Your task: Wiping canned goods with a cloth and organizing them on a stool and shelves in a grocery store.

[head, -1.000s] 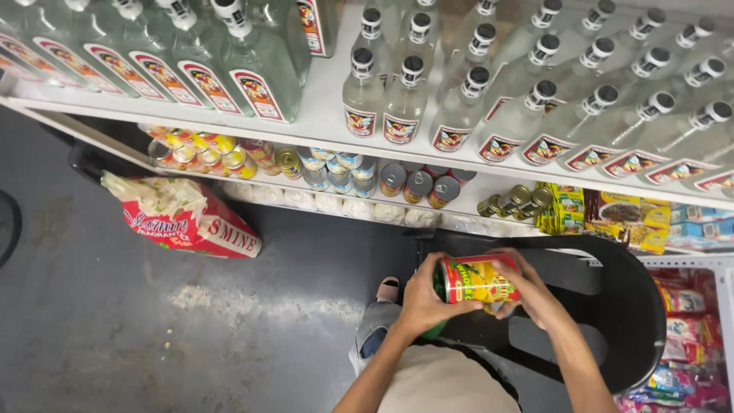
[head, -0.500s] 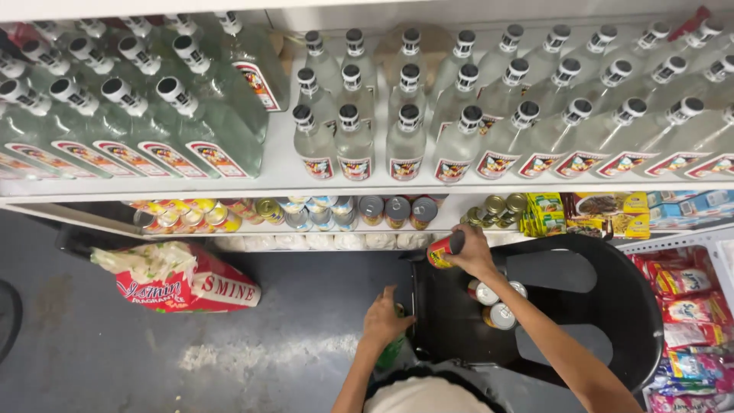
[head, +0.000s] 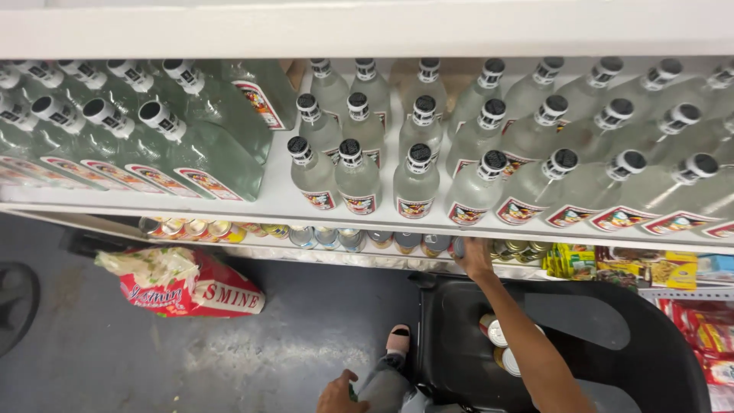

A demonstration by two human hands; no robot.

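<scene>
The right hand (head: 474,258) reaches under the bottle shelf (head: 275,200) to the row of cans (head: 336,237) on the lower shelf. Its fingers go out of sight beneath the shelf edge at the right end of that row, so I cannot tell whether they are spread or pinching a can. The forearm runs down from there across a black chair (head: 612,344) that stands just below the shelf. On the chair seat, partly hidden by the forearm, lie a few more cans (head: 498,334), their tops up.

The left hand (head: 340,391) sits low, well below the shelf, at the picture's bottom edge beside the person's knee. Its fingers are curled, seemingly around something green, but too little shows to name it.

Clear glass bottles (head: 417,180) with black caps stand in rows on the shelf. Below its left end a red and white sack (head: 191,287) lies on the grey floor (head: 306,336).
</scene>
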